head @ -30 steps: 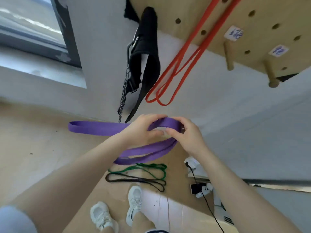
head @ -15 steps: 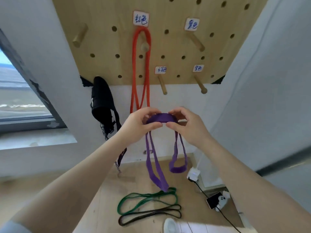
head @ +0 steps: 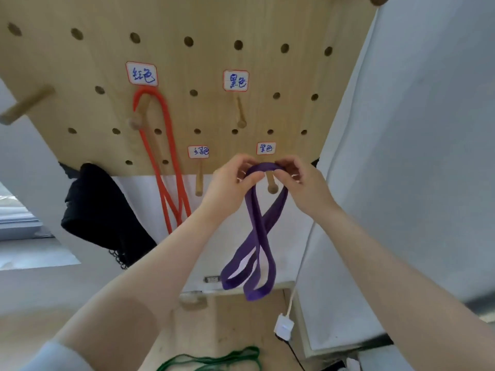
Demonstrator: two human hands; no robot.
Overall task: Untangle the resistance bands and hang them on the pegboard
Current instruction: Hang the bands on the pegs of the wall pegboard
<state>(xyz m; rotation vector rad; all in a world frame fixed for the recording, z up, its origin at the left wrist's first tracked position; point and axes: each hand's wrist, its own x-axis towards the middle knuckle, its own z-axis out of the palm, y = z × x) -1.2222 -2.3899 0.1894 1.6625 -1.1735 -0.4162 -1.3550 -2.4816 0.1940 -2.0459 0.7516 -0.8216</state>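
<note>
Both hands up at the pegboard point(head: 187, 20), approx frame centre. Left hand point(head: 230, 183) pinches the top of the purple band point(head: 257, 226) w/ thumb and fingers; right hand point(head: 300, 183) pinches the same top loop from the 3 o'clock side. So both grips are grasping the purple band, neither released.

Band's top arc sits over the base of a wooden peg point(head: 271, 183), the peg tip poking out under the arc between the two hands. A small label point(head: 266, 148) sits on the board just above, at 12 o'clock from the peg. Rest of the purple band hangs down toward 6 o'clock, strands crossing once, ending in two loops near the wall's base.

Red band point(head: 167, 145) hangs on its own peg point(head: 138, 116) at approx 10 o'clock from the hands, under another label point(head: 142, 74); doubled strands run down past the board's lower edge. Two bare pegs: one point(head: 240, 113) at 12 o'clock under a label point(head: 235, 80), one point(head: 199, 180) just at 9 o'clock of the left hand under a label point(head: 198, 152).

Green band point(head: 214, 360) lies on the floor at 6 o'clock, partly cut by the frame edge. Black strap item point(head: 99, 210) hangs at 8 o'clock beside the board. White charger block point(head: 283, 326) on a cord at 5 o'clock.
</note>
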